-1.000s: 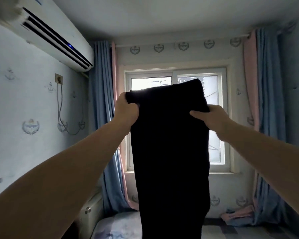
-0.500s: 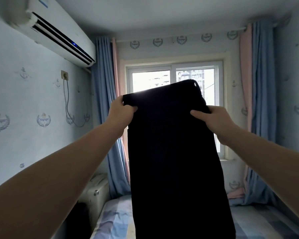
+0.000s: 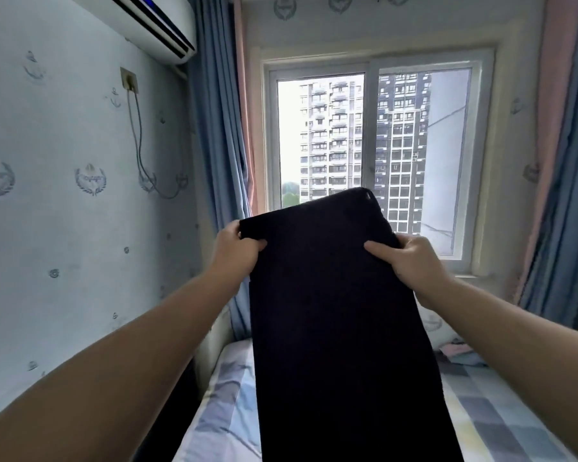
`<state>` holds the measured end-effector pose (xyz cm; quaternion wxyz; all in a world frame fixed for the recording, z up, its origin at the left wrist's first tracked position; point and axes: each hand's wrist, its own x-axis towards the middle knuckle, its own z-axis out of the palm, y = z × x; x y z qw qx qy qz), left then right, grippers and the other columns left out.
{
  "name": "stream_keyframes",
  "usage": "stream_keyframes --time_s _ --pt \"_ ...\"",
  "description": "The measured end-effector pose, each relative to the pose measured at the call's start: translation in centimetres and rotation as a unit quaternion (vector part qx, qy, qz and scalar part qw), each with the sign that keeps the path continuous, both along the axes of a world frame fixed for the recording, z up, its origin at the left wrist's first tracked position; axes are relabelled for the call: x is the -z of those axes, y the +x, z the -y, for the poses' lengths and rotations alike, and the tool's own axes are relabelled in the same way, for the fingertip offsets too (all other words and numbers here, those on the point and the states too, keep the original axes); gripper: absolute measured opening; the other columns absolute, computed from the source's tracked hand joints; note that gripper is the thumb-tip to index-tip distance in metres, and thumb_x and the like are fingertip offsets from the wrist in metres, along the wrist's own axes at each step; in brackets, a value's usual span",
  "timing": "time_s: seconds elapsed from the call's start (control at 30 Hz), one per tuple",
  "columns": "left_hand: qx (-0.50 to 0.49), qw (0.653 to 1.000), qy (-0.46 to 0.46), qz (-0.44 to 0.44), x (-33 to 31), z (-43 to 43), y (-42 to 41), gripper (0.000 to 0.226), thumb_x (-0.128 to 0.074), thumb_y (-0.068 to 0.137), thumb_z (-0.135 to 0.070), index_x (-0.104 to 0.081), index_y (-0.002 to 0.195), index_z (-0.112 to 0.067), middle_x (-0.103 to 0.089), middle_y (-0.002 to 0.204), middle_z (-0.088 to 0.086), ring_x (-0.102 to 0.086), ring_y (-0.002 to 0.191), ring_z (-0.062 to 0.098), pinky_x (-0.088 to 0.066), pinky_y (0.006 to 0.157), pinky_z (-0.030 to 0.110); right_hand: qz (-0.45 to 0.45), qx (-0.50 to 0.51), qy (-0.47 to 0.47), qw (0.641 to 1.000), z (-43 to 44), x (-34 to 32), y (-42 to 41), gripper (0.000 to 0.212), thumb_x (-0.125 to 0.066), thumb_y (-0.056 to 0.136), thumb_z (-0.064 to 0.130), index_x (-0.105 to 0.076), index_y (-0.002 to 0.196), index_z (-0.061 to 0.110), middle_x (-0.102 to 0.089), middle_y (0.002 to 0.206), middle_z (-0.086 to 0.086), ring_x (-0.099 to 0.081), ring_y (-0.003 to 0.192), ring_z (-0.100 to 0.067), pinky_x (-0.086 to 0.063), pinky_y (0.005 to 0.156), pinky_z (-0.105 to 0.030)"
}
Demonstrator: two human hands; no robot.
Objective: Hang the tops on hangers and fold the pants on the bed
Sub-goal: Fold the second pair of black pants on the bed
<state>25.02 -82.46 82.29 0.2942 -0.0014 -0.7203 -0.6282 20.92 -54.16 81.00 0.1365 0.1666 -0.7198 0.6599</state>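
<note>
- Here, the left hand point(image 3: 236, 251) and right hand point(image 3: 411, 261) each clench the waistband of the black fabric pants point(image 3: 341, 328).
- Their long axis hangs toward 6 o'clock over the checked bed point(image 3: 227, 405).

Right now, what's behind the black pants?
Behind the black pants, held up by left hand and right hand: window above, checked bed below. The middle of the bed is covered.

The dark pants point(image 3: 341, 328) run off the bottom edge and hide the middle of the bed point(image 3: 227, 395). The air conditioner point(image 3: 154, 25) is cut off at the top.
</note>
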Motion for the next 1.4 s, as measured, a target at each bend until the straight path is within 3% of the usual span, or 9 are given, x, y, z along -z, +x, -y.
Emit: stream_keyframes --time_s 0.2,0.27,0.4,0.57,0.73,0.8,0.93,1.1,1.4 --pt "-0.026 0.994 -0.007 0.106 14.1 7.2 -13.4 0.022 -0.065 0.085 -0.003 -0.066 0.089 -0.025 -0.071 0.085 -0.002 -0.068 0.079 0.016 -0.057 0.067 0.022 0.112 0.020 0.092 0.989 7.1 13.0 -12.9 0.013 -0.080 0.084 0.019 -0.076 0.095 0.014 -0.079 0.086 -0.002 -0.076 0.075 -0.017 -0.057 0.057 -0.023" --pt "-0.038 0.988 -0.012 0.151 20.1 9.1 -17.9 0.026 -0.064 0.084 0.002 -0.064 0.084 -0.024 -0.067 0.076 -0.004 -0.062 0.071 0.014 -0.050 0.057 0.014 0.152 0.038 0.144 0.977 9.2 18.9 -17.5 0.016 -0.080 0.083 0.017 -0.076 0.098 0.012 -0.078 0.089 -0.004 -0.076 0.082 -0.022 -0.061 0.070 -0.035" --pt "-0.028 0.966 -0.003 0.256 33.6 12.4 -26.4 0.030 -0.054 0.084 0.006 -0.065 0.092 -0.020 -0.070 0.081 -0.002 -0.064 0.077 0.015 -0.054 0.071 0.028 0.228 0.055 0.271 0.934 12.9 31.1 -25.5 0.020 -0.080 0.081 0.030 -0.076 0.098 0.022 -0.077 0.091 0.003 -0.071 0.094 -0.025 -0.054 0.091 -0.047" --pt "-0.065 0.948 -0.045 0.309 49.4 16.3 -35.6 0.017 -0.064 0.087 -0.011 -0.063 0.095 -0.025 -0.071 0.088 -0.004 -0.068 0.089 0.022 -0.057 0.078 0.038 0.270 0.063 0.315 0.908 17.5 45.0 -35.5 0.006 -0.078 0.083 0.032 -0.072 0.084 0.033 -0.072 0.076 0.017 -0.070 0.080 -0.013 -0.052 0.064 -0.029" --pt "-0.081 0.935 -0.080 0.337 62.3 18.8 -44.0 0.009 -0.061 0.094 -0.025 -0.058 0.101 -0.029 -0.068 0.099 -0.006 -0.065 0.093 0.021 -0.043 0.064 0.030 0.306 0.085 0.292 0.902 20.5 59.0 -44.2 0.005 -0.070 0.091 0.025 -0.068 0.090 0.021 -0.071 0.072 0.001 -0.067 0.052 -0.015 -0.051 0.050 -0.026" --pt "-0.078 0.938 -0.057 0.332 66.4 18.6 -46.1 0.028 -0.060 0.097 -0.025 -0.055 0.125 -0.024 -0.064 0.121 -0.005 -0.061 0.109 0.016 -0.042 0.079 0.028 0.323 0.090 0.278 0.900 21.2 63.6 -46.6 0.011 -0.065 0.096 0.022 -0.063 0.104 0.014 -0.073 0.092 -0.006 -0.073 0.070 -0.021 -0.058 0.064 -0.033" --pt "-0.012 0.923 -0.086 0.374 74.2 16.8 -46.0 0.060 -0.061 0.097 -0.035 -0.036 0.152 -0.029 -0.049 0.148 -0.004 -0.049 0.132 0.018 -0.033 0.093 0.022 0.341 0.099 0.303 0.884 21.8 71.4 -47.2 0.046 -0.061 0.099 0.028 -0.047 0.141 0.016 -0.056 0.139 -0.008 -0.057 0.121 -0.028 -0.045 0.105 -0.043" --pt "0.070 0.898 -0.137 0.411 80.3 13.9 -39.6 0.059 -0.057 0.098 -0.044 -0.034 0.152 -0.037 -0.039 0.157 -0.012 -0.039 0.142 0.012 -0.031 0.102 0.023 0.351 0.003 0.336 0.874 20.7 76.3 -40.1 0.063 -0.059 0.099 0.033 -0.031 0.154 0.027 -0.041 0.155 0.000 -0.042 0.140 -0.023 -0.037 0.108 -0.035" --pt "0.148 0.847 -0.134 0.492 78.6 5.9 -25.6 0.069 -0.055 0.094 -0.054 -0.022 0.154 -0.046 -0.030 0.161 -0.015 -0.035 0.145 0.012 -0.034 0.115 0.035 0.322 -0.105 0.448 0.827 13.5 73.6 -27.6 0.063 -0.055 0.100 0.040 -0.026 0.156 0.035 -0.038 0.157 0.009 -0.039 0.142 -0.014 -0.033 0.109 -0.028"
